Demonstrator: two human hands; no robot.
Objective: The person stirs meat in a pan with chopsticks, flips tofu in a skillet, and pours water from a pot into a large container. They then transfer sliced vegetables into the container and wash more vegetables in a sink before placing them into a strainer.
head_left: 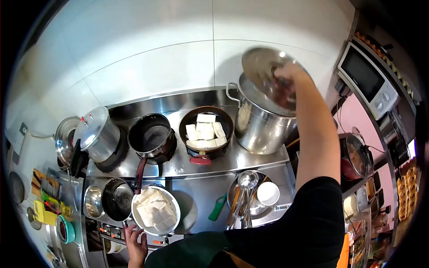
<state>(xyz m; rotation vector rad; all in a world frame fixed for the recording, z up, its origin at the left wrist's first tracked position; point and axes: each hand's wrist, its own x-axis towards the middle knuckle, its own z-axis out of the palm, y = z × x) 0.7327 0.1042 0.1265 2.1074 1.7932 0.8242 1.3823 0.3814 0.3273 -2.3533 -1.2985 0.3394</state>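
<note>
My right hand (pixel 286 82), blurred by motion, grips a round metal pot lid (pixel 259 62) from its top. The lid is tilted above the mouth of a tall steel stockpot (pixel 264 129), partly uncovering it. Low at the left, my left hand (pixel 135 244) has its curled fingers at the handle of a small black frying pan (pixel 117 199). Just right of that pan, a white bowl (pixel 178 210) holds pale white slabs like tofu (pixel 155 212). More white blocks (pixel 205 129) sit in a dark frying pan (pixel 187 118) on the stove.
A black saucepan (pixel 154 134) and an aluminium pressure cooker (pixel 96 134) stand on the stove's left half. In front lie a green-handled tool (pixel 217 208), a ladle (pixel 248 179) among other utensils, and a white cup (pixel 268 194). At right are a microwave (pixel 364 71) and a red pot (pixel 348 163).
</note>
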